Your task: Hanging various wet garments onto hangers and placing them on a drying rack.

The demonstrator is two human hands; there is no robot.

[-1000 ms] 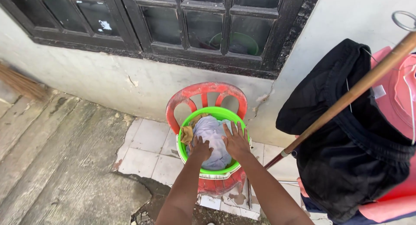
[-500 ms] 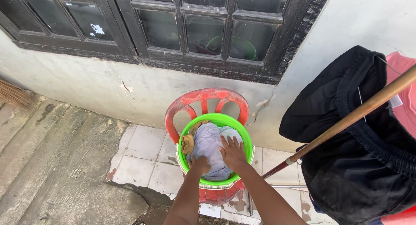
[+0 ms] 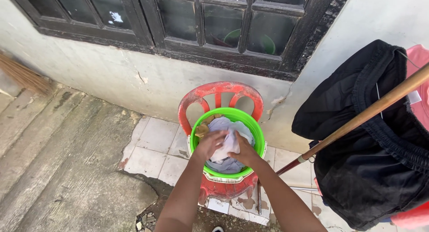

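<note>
Hands now bunched on cloth, lifting a fold out of the green basin. Left hand at 9 o'clock of the bunch, fingers clamped on it; right hand at 4 o'clock, fingers curled tight on the same cloth. A second ago both lay flat, fingers spread, pressing the pile. So: press became grab. Rest of the cloth sits in the basin on the red chair. Pole and black garment at 3 o'clock, window at 12.
</note>
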